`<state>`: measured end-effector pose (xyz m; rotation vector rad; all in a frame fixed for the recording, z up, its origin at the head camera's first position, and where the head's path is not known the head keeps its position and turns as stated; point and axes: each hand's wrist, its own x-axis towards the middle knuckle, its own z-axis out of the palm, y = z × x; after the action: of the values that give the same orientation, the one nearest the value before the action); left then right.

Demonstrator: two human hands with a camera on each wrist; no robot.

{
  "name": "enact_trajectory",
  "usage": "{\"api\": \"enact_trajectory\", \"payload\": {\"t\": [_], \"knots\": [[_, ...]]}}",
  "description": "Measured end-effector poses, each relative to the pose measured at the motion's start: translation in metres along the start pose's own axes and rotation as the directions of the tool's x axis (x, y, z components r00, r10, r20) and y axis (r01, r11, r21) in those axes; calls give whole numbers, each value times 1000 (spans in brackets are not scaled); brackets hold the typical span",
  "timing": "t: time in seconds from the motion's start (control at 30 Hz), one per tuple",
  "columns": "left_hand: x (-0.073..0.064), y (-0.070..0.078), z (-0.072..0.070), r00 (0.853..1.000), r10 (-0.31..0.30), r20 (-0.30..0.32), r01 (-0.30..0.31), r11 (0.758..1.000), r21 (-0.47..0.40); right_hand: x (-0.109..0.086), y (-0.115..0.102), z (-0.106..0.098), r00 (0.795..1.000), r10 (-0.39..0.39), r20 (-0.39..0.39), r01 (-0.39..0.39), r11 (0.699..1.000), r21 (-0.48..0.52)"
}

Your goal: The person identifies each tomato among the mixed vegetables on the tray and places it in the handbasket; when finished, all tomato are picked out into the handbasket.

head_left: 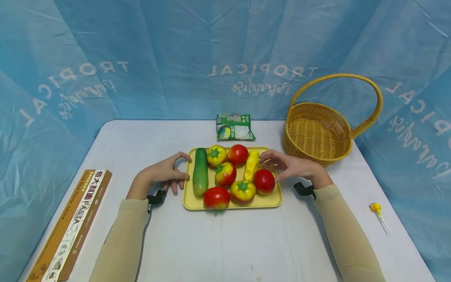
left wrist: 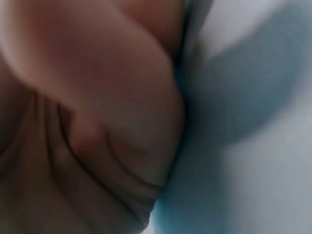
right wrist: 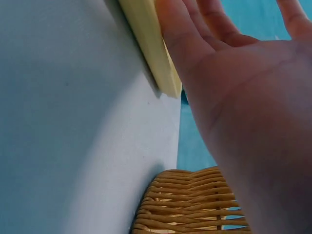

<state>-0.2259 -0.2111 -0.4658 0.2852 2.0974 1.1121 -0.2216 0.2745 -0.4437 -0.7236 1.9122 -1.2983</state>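
Note:
A yellow tray [head_left: 269, 201] on the white table carries a green cucumber [head_left: 201, 173], several red and yellow-red tomatoes [head_left: 226, 174] and a bumpy yellow elongated piece [head_left: 251, 166]. At the tray's left rim is my left hand [head_left: 163, 171], thumb and index fingertips right by the edge, other fingers lower near the tabletop. My right hand [head_left: 294, 166] reaches over the right rim, fingers spread near the yellow piece and thumb beside a red tomato [head_left: 264, 181]. In the right wrist view, that hand overlaps the tray's edge [right wrist: 156, 53]. The left wrist view is filled by blurred hand.
Behind the tray lies a green packet [head_left: 235, 127]. A wicker basket [head_left: 317, 154] with a tall handle stands at the back right, close beyond my right hand. Along the left edge lies a long pasta box [head_left: 70, 225], and a yellow lollipop [head_left: 376, 208] is at the right. Blue curtains surround the table.

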Motion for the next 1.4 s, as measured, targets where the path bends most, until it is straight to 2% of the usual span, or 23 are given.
{"api": "enact_trajectory", "payload": {"t": [0.17, 0.5, 0.8, 1.4], "knots": [[-3, -1, 3, 1000, -1, -6, 1, 1000, 0, 2, -3, 4, 998, 47, 30, -45, 997, -56], [-2, 2, 3, 1000, 2, -17, -2, 1000, 2, 5, -12, 10, 989, 144, 11, -139, 970, -200], [-1, 1, 3, 1000, 24, -13, -23, 1000, 6, 6, -12, 13, 987, 163, 1, -158, 958, -241], [0, 0, 3, 1000, 23, -18, -22, 999, 25, 7, -16, 16, 980, 199, 3, -193, 954, -229]]}}
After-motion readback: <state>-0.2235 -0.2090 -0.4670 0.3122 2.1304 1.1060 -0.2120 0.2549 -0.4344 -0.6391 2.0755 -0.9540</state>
